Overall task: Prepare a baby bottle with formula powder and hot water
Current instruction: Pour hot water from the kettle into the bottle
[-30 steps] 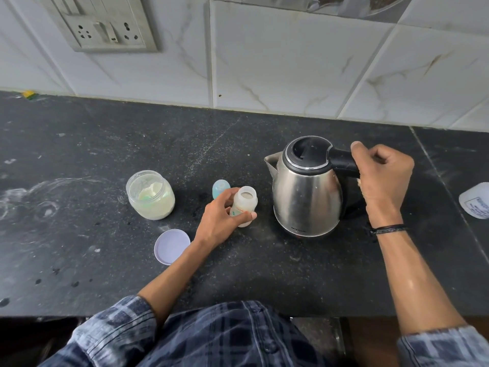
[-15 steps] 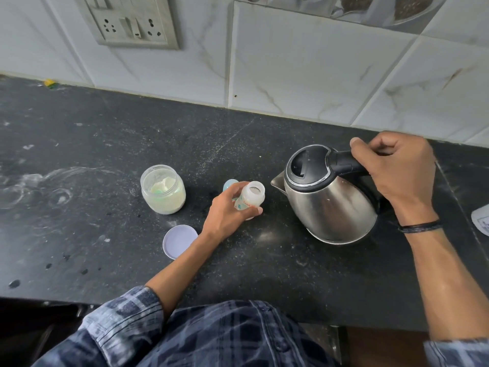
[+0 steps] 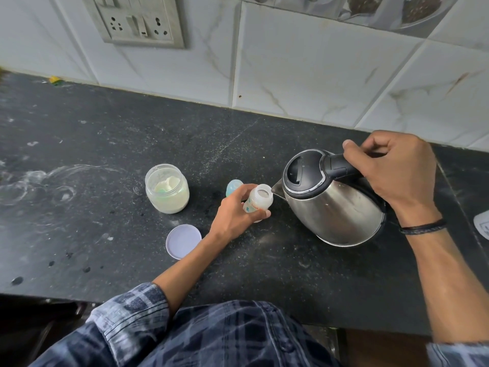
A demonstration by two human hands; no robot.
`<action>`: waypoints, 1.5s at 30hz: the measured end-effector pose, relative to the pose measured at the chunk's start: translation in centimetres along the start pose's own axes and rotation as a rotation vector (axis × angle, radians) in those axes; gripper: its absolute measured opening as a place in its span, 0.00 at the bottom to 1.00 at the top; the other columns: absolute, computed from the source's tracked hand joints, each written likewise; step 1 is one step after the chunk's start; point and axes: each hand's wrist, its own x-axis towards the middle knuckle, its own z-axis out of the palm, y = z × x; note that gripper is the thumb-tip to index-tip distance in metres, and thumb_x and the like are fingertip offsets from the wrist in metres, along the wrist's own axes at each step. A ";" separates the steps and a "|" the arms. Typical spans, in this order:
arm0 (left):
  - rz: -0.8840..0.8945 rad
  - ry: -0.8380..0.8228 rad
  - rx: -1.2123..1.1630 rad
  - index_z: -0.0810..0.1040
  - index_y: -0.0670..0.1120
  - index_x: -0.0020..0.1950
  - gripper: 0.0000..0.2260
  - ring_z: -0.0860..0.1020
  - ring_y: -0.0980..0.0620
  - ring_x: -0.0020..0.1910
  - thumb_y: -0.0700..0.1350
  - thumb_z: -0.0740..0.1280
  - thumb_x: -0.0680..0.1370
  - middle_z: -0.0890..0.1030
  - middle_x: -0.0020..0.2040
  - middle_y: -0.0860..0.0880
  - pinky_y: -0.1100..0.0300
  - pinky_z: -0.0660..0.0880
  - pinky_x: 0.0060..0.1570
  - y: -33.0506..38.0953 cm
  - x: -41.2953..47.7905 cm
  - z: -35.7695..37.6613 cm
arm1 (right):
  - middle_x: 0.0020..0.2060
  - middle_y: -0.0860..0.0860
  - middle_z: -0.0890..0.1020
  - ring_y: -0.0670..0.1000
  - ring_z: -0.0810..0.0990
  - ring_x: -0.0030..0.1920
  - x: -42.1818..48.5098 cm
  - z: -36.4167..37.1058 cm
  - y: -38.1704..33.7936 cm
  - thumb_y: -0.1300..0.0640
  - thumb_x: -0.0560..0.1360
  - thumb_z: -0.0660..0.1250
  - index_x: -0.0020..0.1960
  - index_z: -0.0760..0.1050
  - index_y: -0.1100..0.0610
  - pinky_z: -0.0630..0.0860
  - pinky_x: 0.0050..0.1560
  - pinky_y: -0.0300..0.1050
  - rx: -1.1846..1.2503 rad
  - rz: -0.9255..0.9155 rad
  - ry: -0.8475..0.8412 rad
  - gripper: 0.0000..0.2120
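A small translucent baby bottle (image 3: 259,199) stands uncapped on the black counter (image 3: 105,144), and my left hand (image 3: 235,215) grips its lower body. My right hand (image 3: 394,176) holds the black handle of a steel kettle (image 3: 336,205), which is tilted left with its spout just over the bottle's mouth. An open jar of pale formula powder (image 3: 167,189) with a scoop inside sits to the left. Just behind my left hand lies the bottle's blue-green teat cap (image 3: 232,187).
The jar's white lid (image 3: 183,241) lies upside down near the counter's front edge. A white container (image 3: 482,226) shows at the far right edge. A switch and socket plate (image 3: 137,19) is on the tiled wall behind. My checked shirt fills the bottom.
My right hand has lifted the kettle, tilted it left and brought its spout over the bottle's mouth. My left hand has kept hold of the bottle. The camera moved closer.
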 end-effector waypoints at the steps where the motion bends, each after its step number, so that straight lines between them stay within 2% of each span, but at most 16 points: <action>1: 0.003 -0.002 0.004 0.77 0.58 0.63 0.26 0.78 0.59 0.62 0.49 0.81 0.68 0.81 0.58 0.62 0.51 0.75 0.67 -0.1 0.0 0.0 | 0.26 0.44 0.80 0.50 0.78 0.31 0.0 0.0 -0.1 0.40 0.72 0.70 0.34 0.79 0.56 0.78 0.40 0.49 -0.008 -0.008 0.003 0.20; 8: 0.014 -0.006 0.008 0.77 0.56 0.64 0.26 0.78 0.59 0.62 0.49 0.81 0.68 0.81 0.59 0.62 0.50 0.75 0.67 -0.2 -0.1 0.2 | 0.28 0.45 0.81 0.53 0.81 0.35 -0.2 0.0 -0.7 0.40 0.73 0.69 0.34 0.80 0.56 0.80 0.41 0.53 -0.057 -0.039 0.012 0.20; 14: 0.017 -0.010 0.005 0.77 0.57 0.64 0.26 0.78 0.59 0.62 0.50 0.81 0.68 0.81 0.59 0.61 0.50 0.75 0.66 -0.3 -0.1 0.3 | 0.29 0.45 0.81 0.51 0.80 0.34 -0.4 0.0 -0.9 0.42 0.74 0.71 0.34 0.80 0.55 0.72 0.39 0.45 -0.071 -0.048 0.006 0.18; 33: 0.011 -0.018 0.004 0.77 0.57 0.64 0.26 0.79 0.58 0.61 0.50 0.81 0.68 0.81 0.59 0.60 0.51 0.76 0.65 -0.4 -0.2 0.3 | 0.27 0.47 0.81 0.52 0.80 0.33 -0.6 0.1 -0.6 0.40 0.74 0.70 0.33 0.79 0.55 0.76 0.39 0.48 -0.092 -0.073 0.028 0.19; 37: 0.017 -0.017 -0.004 0.77 0.57 0.64 0.27 0.79 0.58 0.61 0.50 0.81 0.68 0.82 0.58 0.61 0.51 0.76 0.66 -0.3 -0.3 0.3 | 0.28 0.48 0.81 0.52 0.80 0.33 -0.4 0.1 0.1 0.40 0.73 0.70 0.33 0.78 0.55 0.76 0.39 0.49 -0.018 -0.006 0.029 0.20; 41: 0.008 -0.014 -0.023 0.77 0.59 0.64 0.27 0.79 0.59 0.60 0.52 0.81 0.67 0.82 0.59 0.60 0.50 0.76 0.65 -0.2 -0.3 0.3 | 0.27 0.46 0.81 0.52 0.79 0.32 -0.2 0.0 1.8 0.41 0.73 0.71 0.32 0.79 0.54 0.78 0.40 0.52 0.158 0.091 0.011 0.19; 45: -0.006 -0.005 -0.029 0.77 0.58 0.64 0.29 0.79 0.58 0.61 0.55 0.80 0.65 0.82 0.59 0.59 0.49 0.76 0.65 -0.3 -0.3 0.3 | 0.22 0.45 0.76 0.49 0.71 0.27 -0.5 0.2 3.0 0.44 0.72 0.73 0.29 0.76 0.52 0.70 0.36 0.48 0.280 0.183 0.038 0.18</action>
